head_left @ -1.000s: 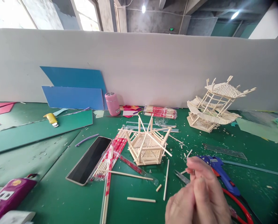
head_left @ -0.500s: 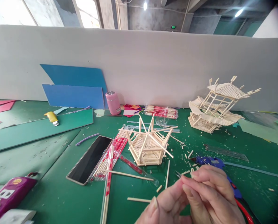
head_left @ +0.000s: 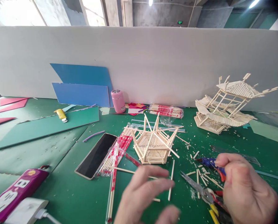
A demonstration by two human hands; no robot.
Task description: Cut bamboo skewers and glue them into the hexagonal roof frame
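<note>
My right hand point(head_left: 248, 186) is closed round the handle of a blue glue gun point(head_left: 209, 162) with an orange trigger; the hand hides most of its body. My left hand point(head_left: 146, 196) is open, its fingers spread and slightly blurred, over the near part of the table, holding nothing. Just beyond it stands a six-sided frame of wooden sticks point(head_left: 153, 147), with sticks crossing over its top. Between my hands lie pointed scissors or pliers point(head_left: 199, 188) with yellow and red on the handles. A loose stick point(head_left: 171, 180) lies beside my left fingertips.
Cut stick pieces point(head_left: 203, 179) lie near the glue gun. A stick pagoda point(head_left: 225, 109) stands at the back right. Left of the frame are bundled sticks point(head_left: 122, 140) and a phone point(head_left: 95, 155). A purple power strip point(head_left: 19, 189) lies front left; a pink flask point(head_left: 118, 101) stands behind.
My hands, close together at the fingertips before, have parted. The left moved left and opened; the right moved right and closed on the glue gun. The scissors or pliers have come into view. The view shifted slightly.
</note>
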